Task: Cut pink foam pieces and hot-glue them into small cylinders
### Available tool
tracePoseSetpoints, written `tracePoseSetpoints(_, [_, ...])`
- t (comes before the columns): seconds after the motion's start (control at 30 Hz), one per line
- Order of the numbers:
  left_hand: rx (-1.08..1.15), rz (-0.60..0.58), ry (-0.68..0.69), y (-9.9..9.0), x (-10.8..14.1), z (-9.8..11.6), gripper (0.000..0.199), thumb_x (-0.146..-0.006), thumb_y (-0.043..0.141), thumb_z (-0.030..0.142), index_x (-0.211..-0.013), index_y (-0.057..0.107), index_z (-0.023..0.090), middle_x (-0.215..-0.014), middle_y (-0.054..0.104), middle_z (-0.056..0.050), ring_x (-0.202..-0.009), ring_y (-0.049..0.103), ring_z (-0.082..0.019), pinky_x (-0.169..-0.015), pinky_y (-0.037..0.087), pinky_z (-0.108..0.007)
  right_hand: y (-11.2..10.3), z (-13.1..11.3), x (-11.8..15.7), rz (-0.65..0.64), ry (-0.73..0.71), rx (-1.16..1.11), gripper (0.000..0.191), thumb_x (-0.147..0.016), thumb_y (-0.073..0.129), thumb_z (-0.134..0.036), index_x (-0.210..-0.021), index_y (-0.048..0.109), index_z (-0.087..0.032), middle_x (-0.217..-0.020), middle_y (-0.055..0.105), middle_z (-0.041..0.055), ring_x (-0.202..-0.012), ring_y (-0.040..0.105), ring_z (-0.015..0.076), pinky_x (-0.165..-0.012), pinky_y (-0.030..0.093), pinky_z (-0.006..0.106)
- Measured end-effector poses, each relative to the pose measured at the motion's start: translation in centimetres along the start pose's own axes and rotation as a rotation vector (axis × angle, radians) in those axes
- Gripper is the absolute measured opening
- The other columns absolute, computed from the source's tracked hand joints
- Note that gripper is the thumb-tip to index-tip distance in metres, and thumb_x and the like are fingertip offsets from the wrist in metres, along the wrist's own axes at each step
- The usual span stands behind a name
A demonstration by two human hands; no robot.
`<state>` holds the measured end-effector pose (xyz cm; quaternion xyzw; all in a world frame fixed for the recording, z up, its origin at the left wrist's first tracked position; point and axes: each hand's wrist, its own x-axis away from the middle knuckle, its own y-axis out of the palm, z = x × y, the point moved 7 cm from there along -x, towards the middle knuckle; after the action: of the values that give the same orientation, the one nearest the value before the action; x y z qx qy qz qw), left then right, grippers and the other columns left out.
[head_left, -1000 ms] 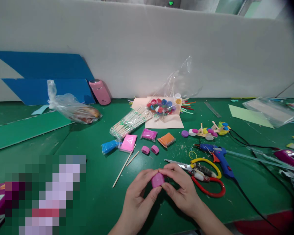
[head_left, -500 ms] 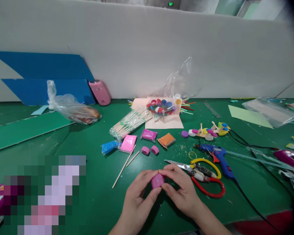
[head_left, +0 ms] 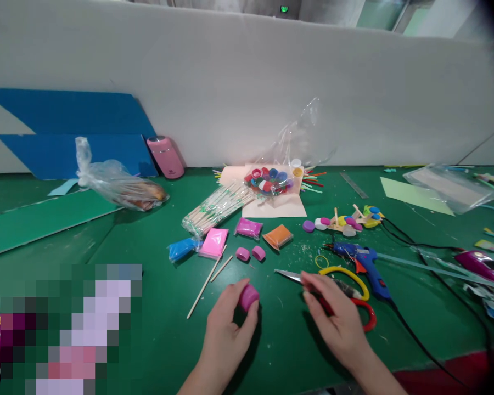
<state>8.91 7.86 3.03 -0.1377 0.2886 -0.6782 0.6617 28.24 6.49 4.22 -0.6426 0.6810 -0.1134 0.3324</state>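
Observation:
Between thumb and fingers, my left hand [head_left: 230, 323] holds a round pink piece [head_left: 249, 298] above the green table. My right hand [head_left: 335, 318] is over the scissors [head_left: 363, 315], which have yellow and red handles; its thumb and index finger are apart, and nothing shows between them. Two pink rings [head_left: 242, 254] lie just beyond my hands. Packets in blue, pink [head_left: 214, 242], magenta and orange [head_left: 278, 236] sit behind them. Two thin wooden sticks [head_left: 206, 285] rest left of the rings.
A blue glue gun [head_left: 370, 269] with a black cord lies to the right. Behind are a bag of wooden sticks [head_left: 214, 208], a bag of coloured caps [head_left: 269, 181], a pink bottle [head_left: 166, 157] and small figures [head_left: 346, 221]. A white panel [head_left: 230, 82] stands at the back.
My right hand has let go of the pink piece and moved right to the scissors. My left hand has moved slightly left, still holding the piece.

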Motion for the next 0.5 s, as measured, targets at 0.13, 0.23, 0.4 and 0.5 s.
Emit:
tracePoseSetpoints(0.13, [-0.245,-0.111,0.1,0.7,-0.6,0.3,0.027,-0.079,0.045,0.024,-0.102,0.054,0.016,-0.077,0.056,-0.006,-0.067,0.056,-0.016,-0.06,0.046,-0.026,-4.0,4.2,2.1,0.033,0.063,0.357,0.031,-0.081,0.043,-0.025,-0.11,0.05,-0.02,-0.11,0.05,0.0097,-0.101,0.048,0.024,-0.084,0.041,0.039])
tracePoseSetpoints(0.23, [-0.489,-0.184,0.161,1.6,-0.9,0.3,0.027,-0.08,0.041,0.027,-0.102,0.056,0.018,-0.074,0.056,-0.006,-0.063,0.054,-0.018,-0.057,0.043,-0.029,-5.1,6.5,3.3,-0.083,0.063,0.541,0.037,-0.078,0.044,-0.024,-0.115,0.047,-0.019,-0.115,0.045,0.0103,-0.104,0.046,0.0244,-0.085,0.041,0.04])
tracePoseSetpoints(0.4, [-0.689,-0.246,0.206,2.8,-1.4,0.4,0.031,-0.083,0.035,0.026,-0.105,0.054,0.017,-0.079,0.056,-0.008,-0.059,0.053,-0.018,-0.057,0.042,-0.031,-5.4,7.2,3.8,-0.129,0.063,0.665,0.039,-0.079,0.045,-0.031,-0.116,0.047,-0.019,-0.104,0.052,0.009,-0.093,0.053,0.0222,-0.076,0.047,0.034])
tracePoseSetpoints(0.5, [-0.67,-0.273,0.199,2.9,-1.4,0.3,0.033,-0.082,0.034,0.025,-0.111,0.049,0.016,-0.085,0.055,-0.01,-0.063,0.054,-0.019,-0.059,0.043,-0.032,-5.5,6.8,4.0,-0.106,0.07,0.683,0.037,-0.08,0.045,-0.034,-0.114,0.048,-0.02,-0.099,0.056,0.0077,-0.087,0.056,0.0212,-0.07,0.048,0.031])
